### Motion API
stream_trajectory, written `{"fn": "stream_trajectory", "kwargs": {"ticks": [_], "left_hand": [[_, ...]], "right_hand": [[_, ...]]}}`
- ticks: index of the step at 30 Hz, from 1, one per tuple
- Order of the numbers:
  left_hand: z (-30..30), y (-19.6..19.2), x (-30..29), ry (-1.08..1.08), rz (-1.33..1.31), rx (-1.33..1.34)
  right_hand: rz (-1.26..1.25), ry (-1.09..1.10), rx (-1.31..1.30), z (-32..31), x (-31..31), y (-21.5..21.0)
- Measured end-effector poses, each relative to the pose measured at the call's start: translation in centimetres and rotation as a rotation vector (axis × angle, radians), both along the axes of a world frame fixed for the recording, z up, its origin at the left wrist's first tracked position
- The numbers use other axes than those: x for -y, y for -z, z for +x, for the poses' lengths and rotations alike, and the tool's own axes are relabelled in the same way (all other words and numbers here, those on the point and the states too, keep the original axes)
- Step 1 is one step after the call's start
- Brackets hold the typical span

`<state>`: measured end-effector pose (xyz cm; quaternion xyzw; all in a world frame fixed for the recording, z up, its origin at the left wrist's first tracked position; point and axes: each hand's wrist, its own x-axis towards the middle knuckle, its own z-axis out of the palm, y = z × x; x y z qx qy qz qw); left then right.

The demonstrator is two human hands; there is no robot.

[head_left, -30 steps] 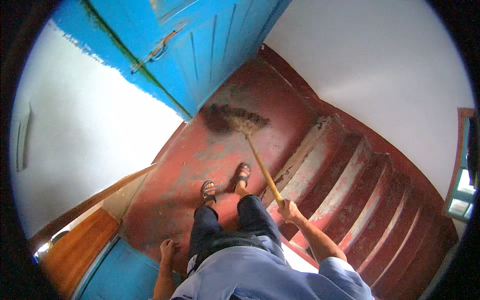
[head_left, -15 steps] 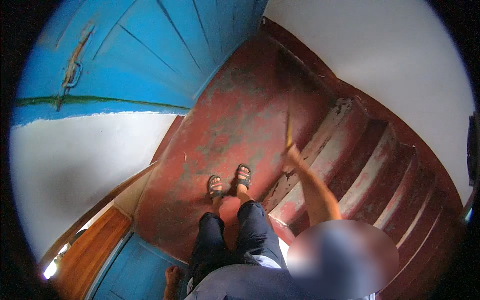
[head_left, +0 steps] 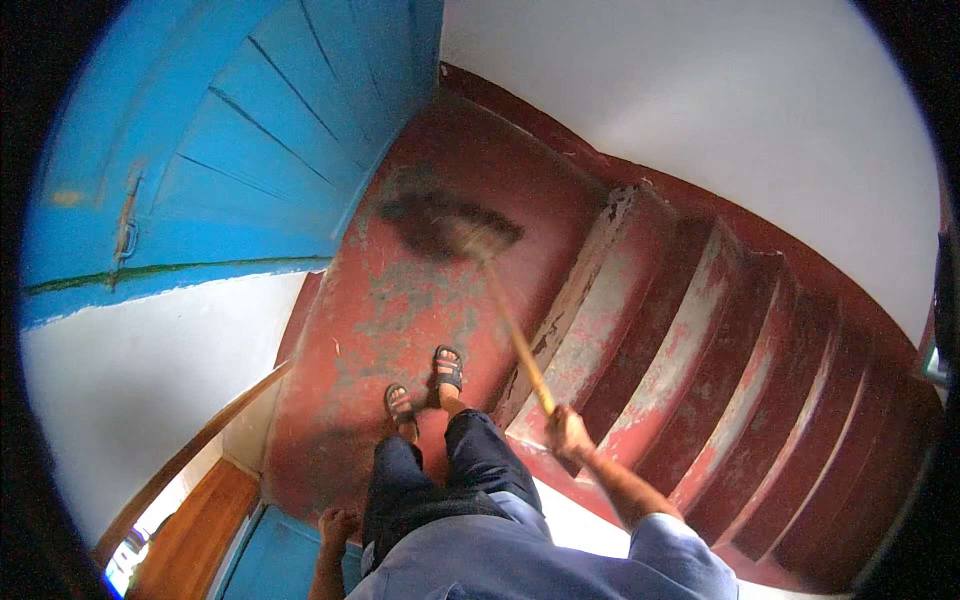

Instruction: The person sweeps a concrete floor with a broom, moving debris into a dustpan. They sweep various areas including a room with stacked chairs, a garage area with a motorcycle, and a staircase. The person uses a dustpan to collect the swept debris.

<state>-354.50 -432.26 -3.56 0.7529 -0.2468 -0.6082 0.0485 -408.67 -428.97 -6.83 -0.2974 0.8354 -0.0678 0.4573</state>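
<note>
My right hand [head_left: 570,436] is wrapped round the pale wooden handle of a broom [head_left: 522,350], near its close end. The handle slants forward and left across the red landing. Its head [head_left: 455,232] is a dark, motion-blurred shape on the floor between the blue door and the top of the stairs. My left hand [head_left: 338,525] hangs beside my left hip, fingers curled, with nothing visible in it. It is close to a blue panel [head_left: 275,565] at the lower left.
Worn red steps [head_left: 650,390] run along the right, beside a white wall [head_left: 720,90]. A large blue door [head_left: 220,150] with a metal latch stands at the left, above a low white wall [head_left: 150,370]. My sandalled feet [head_left: 425,385] stand on the landing [head_left: 400,310].
My right hand has come down and nearer my body, and the broom now reaches forward and left across the floor. The view has shifted a little; my left hand remains by my hip.
</note>
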Motion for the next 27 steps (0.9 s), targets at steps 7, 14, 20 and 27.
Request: {"fn": "stream_trajectory", "kwargs": {"ticks": [7, 14, 20, 27], "left_hand": [[0.2, -3.6, 3.5, -0.240, 0.105, 0.044], [6.1, -2.9, -1.0, -0.259, 0.124, 0.032], [13.5, 0.1, -1.9, -0.031, 0.030, -0.017], [28.6, 0.7, -4.9, -0.321, 0.027, -0.016]], "right_hand": [[0.241, 0.488, 0.161, -10.4, 6.3, 13.0], [0.219, 0.479, 0.479, 10.5, 1.7, 11.4], [0.273, 0.443, 0.621, 24.0, 5.5, 7.0], [0.345, -0.195, 0.439, 40.1, 3.2, 8.6]]}}
